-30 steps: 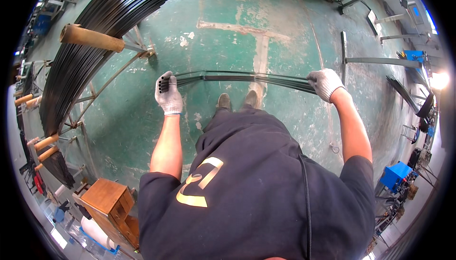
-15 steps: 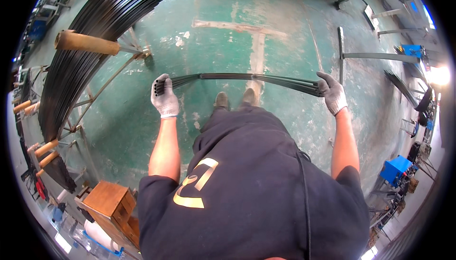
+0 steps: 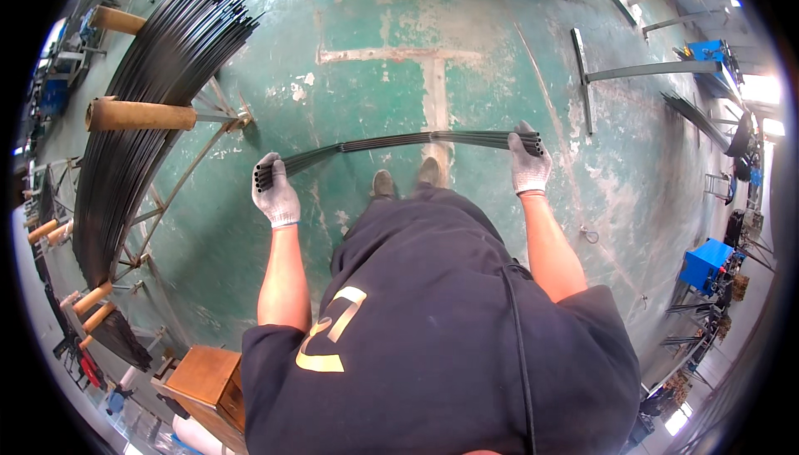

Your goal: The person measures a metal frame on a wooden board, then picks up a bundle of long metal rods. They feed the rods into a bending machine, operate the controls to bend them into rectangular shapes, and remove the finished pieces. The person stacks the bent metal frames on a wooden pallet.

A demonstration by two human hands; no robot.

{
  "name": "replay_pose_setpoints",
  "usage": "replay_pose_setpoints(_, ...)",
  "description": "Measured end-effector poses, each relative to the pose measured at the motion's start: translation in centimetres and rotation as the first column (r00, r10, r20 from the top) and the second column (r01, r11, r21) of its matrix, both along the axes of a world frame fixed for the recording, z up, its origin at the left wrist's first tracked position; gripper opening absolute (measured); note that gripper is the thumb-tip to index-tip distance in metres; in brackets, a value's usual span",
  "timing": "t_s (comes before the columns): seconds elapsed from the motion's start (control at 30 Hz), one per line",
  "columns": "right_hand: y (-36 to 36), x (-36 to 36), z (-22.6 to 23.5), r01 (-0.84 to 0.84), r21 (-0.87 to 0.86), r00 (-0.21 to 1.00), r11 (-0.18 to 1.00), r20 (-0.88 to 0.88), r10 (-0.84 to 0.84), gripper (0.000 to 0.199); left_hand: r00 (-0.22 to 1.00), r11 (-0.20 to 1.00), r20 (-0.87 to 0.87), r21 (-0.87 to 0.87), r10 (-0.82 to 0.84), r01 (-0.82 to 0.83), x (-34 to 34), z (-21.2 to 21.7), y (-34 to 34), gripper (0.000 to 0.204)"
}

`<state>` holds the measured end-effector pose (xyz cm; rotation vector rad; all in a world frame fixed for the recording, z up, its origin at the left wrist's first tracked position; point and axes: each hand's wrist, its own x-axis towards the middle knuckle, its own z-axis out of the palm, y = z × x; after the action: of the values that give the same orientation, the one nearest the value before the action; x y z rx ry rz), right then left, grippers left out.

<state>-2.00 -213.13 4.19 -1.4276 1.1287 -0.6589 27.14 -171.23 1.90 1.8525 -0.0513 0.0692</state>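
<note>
Item: bundle of thin dark tubes point(image 3: 399, 140), a handful of slim black lengths held level in front of the person at waist height, above the green painted floor point(image 3: 374, 81). Open tube ends show at the left end, by the glove.

Long axis: runs nine o'clock to three o'clock across the view, one end at each hand. The upward bow in the middle is probably lens bending rather than true sag; the view cannot settle it.

Left hand point(image 3: 275, 193): grey knit glove, fingers clenched round the left end of the bundle, at about ten o'clock from the shoes point(image 3: 406, 179).

Right hand point(image 3: 528, 162): same glove, fingers wrapped over the right end, at about two o'clock from the shoes.

Nearby stock: large stack of long black rods point(image 3: 141, 114) on a metal rack point(image 3: 196, 164) at nine to eleven o'clock, resting between cardboard-sleeved pegs point(image 3: 141, 114). Steel frame pieces point(image 3: 641, 72) lie on the floor at one o'clock. Wooden box point(image 3: 204, 384) at seven o'clock; blue bin point(image 3: 707, 264) at four o'clock.

Risks, as judged:
- Loose tubes are gripped only at the ends; a slack grip could let single tubes slide out and drop onto the shoes.
- The left end sits near the rack; a swing toward nine o'clock could strike the stacked rods or a peg.
</note>
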Motion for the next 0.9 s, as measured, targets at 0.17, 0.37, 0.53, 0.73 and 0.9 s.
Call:
replay_pose_setpoints(0.17,0.0,-0.2,-0.3,-0.018,-0.138,0.997,0.99,-0.082,0.007,0.038,0.999,1.0,-0.032,-0.019,0.004,-0.005,0.3,-0.2,0.1,0.016)
replay_pose_setpoints(0.37,0.0,-0.1,0.0,-0.046,-0.183,0.991,0.982,-0.132,0.021,0.038,0.999,0.999,-0.041,-0.028,-0.017,0.016,0.6,-0.5,0.6,0.018)
replay_pose_setpoints(0.53,0.2,0.3,-0.8,0.032,-0.023,0.996,0.999,0.079,-0.03,0.051,0.996,0.998,-0.083,-0.058,-0.034,0.03,0.6,0.0,0.6,0.026)
replay_pose_setpoints(0.73,0.0,-0.1,-1.6,-0.005,0.064,0.979,0.998,0.206,-0.008,0.067,0.99,0.986,-0.128,-0.161,-0.054,0.033,0.3,-0.5,1.0,0.037)
replay_pose_setpoints(0.9,0.2,0.0,-1.5,-0.022,0.056,0.986,0.998,0.169,0.012,0.072,0.989,0.984,-0.14,-0.178,-0.044,0.019,0.1,-1.0,1.3,0.04)
